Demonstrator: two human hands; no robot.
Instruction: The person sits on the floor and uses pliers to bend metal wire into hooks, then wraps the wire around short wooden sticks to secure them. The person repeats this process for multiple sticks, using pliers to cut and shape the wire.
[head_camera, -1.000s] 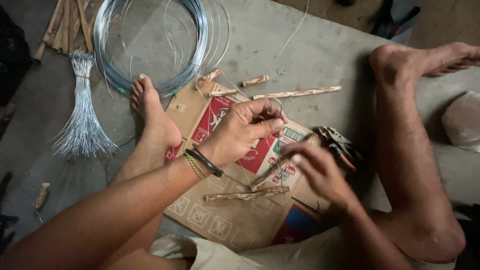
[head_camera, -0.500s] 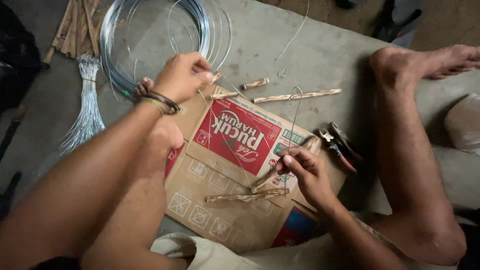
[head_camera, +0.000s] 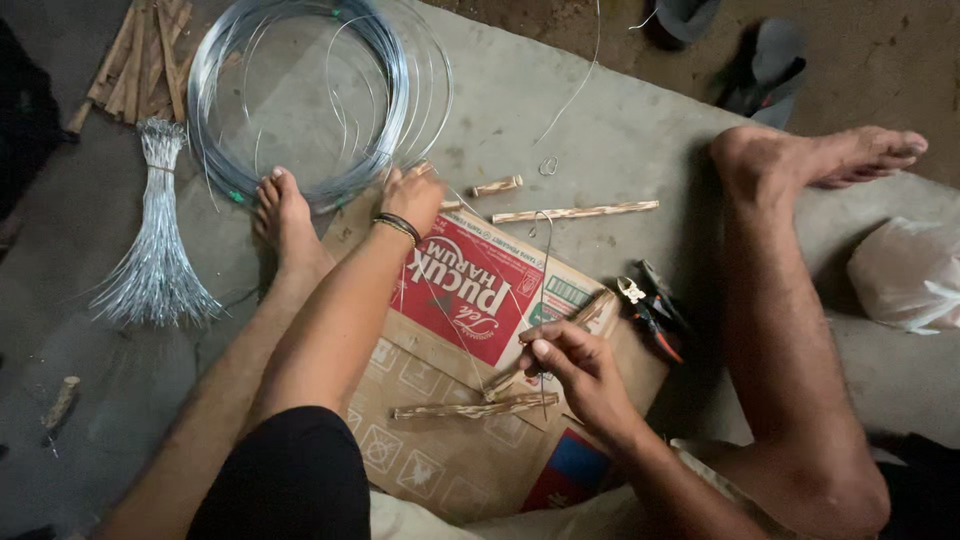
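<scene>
I see the left hand (head_camera: 415, 198) at upper centre, fingers curled on the silver wire coil (head_camera: 300, 100). Right hand (head_camera: 575, 365), lower centre, pinches a thin bent wire (head_camera: 545, 290) against a brown wooden stick (head_camera: 560, 330) over flattened cardboard (head_camera: 440, 440).

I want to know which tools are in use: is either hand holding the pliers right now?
No: the pliers lie on the cardboard's edge, while the right hand pinches a stick and wire and the left hand reaches the wire coil.

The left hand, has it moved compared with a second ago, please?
Yes. The left hand left the flattened cardboard box and now reaches the wire coil.
</scene>
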